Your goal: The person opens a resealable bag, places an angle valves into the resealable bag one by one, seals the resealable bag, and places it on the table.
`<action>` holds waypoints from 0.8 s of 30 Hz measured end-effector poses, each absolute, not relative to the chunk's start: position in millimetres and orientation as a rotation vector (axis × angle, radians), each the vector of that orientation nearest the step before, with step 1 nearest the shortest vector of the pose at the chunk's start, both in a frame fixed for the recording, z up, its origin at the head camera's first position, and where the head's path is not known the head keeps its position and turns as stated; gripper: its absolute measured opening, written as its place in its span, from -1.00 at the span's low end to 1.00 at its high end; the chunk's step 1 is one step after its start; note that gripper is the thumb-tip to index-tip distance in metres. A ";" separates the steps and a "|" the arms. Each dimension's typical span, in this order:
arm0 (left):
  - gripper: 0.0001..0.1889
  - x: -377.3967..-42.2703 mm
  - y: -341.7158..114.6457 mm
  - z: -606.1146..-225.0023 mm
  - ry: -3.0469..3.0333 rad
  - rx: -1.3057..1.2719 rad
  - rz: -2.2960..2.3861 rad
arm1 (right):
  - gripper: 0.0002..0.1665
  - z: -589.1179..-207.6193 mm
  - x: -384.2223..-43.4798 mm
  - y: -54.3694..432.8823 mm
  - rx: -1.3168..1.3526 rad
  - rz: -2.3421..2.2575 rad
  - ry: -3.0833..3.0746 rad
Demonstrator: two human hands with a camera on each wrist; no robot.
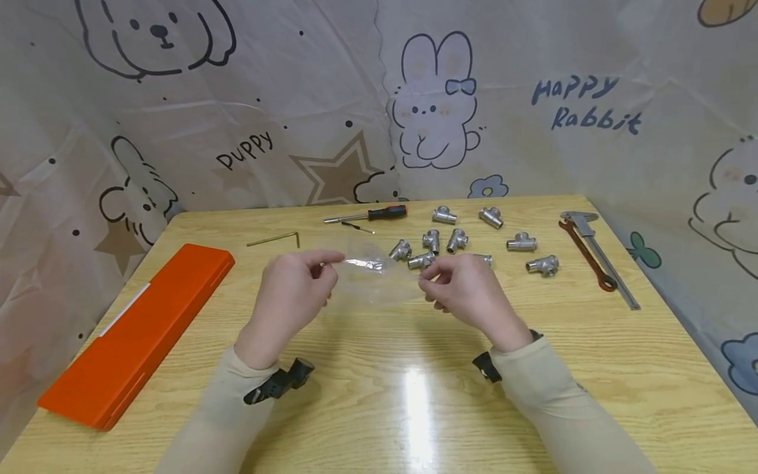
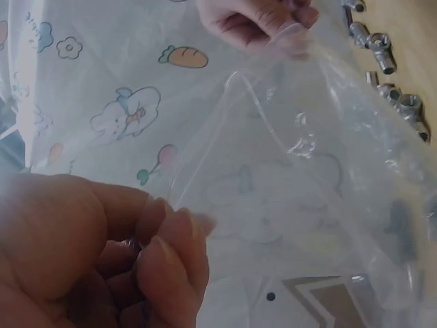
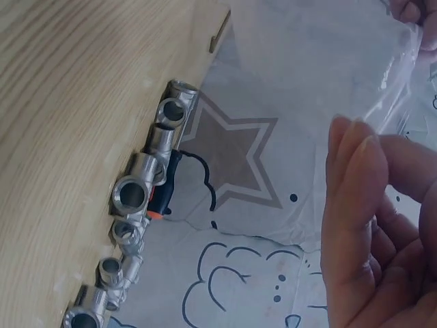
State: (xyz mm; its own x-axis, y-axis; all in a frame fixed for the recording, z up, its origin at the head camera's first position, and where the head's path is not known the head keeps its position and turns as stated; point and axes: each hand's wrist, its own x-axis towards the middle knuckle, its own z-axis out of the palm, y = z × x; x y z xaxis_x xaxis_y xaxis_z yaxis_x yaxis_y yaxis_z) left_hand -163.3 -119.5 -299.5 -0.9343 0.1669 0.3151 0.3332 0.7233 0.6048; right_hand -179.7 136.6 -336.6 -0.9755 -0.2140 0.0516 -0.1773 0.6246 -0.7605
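A clear plastic bag (image 1: 378, 284) is stretched between my two hands above the table. My left hand (image 1: 294, 283) pinches one edge of it between thumb and index finger. At the opposite edge, my right hand (image 1: 468, 289) pinches the film with its fingertips. In the left wrist view the bag (image 2: 300, 140) fans out from both pinches, see-through and wrinkled, with a slack fold along its near edge. Just beyond the bag lie several metal tee fittings (image 1: 458, 241), some overlapped by my right hand and the bag in the head view.
An orange case (image 1: 148, 329) lies along the left. At the back are a hex key (image 1: 274, 239), a screwdriver (image 1: 387, 212) and a small thin black-handled tool (image 1: 358, 228). A reddish wrench (image 1: 586, 253) and a caliper (image 1: 610, 266) lie at the right.
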 end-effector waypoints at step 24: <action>-0.86 -187.8 -153.9 -301.7 -2.781 -0.876 -1.245 | -0.86 -341.6 -189.2 141.7 -0.309 -1.495 2.430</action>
State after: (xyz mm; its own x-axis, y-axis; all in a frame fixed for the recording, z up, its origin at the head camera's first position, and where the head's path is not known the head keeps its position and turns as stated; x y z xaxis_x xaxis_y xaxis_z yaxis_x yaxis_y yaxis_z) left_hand -187.8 -153.9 -301.7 -0.8468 0.4961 0.1918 0.4736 0.5390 0.6965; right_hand -189.2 141.7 -341.6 -0.9406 -0.3188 -0.1170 -0.0393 0.4445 -0.8949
